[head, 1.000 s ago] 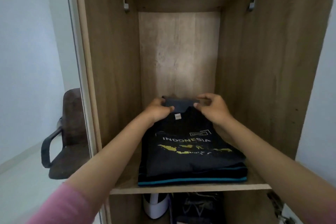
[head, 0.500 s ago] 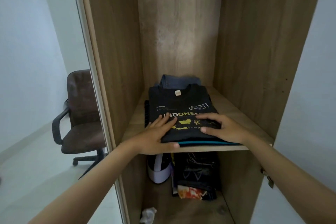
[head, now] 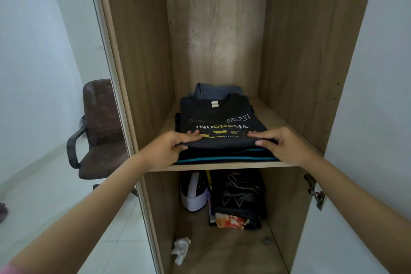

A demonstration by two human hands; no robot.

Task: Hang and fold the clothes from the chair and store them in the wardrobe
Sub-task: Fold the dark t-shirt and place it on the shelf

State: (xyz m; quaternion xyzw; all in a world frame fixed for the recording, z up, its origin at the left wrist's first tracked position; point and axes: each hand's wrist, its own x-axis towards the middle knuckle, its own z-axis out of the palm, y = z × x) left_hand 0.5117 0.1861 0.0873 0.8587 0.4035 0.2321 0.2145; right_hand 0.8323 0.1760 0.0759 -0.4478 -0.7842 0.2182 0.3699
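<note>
Standing well apart at far left: brown office chair (head: pixel 97 131), seat bare, no clothes visible on it. Gripping the near left edge of the folded black T-shirt (head: pixel 219 124): left hand (head: pixel 165 148), fingers (head: pixel 192 134) curled close together over the top of the fold, thumb tucked under the hem, pinching the cloth. Probably held so to square the shirt up with the pile beneath and keep the fold from slipping open.

Lying topmost on a small stack at the front of the wardrobe shelf (head: pixel 224 165): that T-shirt, collar and white neck label toward the back, "INDONESIA" in white above a yellow map print. Beneath it, a dark garment with teal stripes (head: pixel 224 158); behind, a folded blue-grey piece (head: pixel 219 91) against the back panel.

Mirroring on the near right edge: right hand (head: pixel 283 145), fingers (head: pixel 259 134) likewise bunched on top, thumb below, nipping the hem.
</note>
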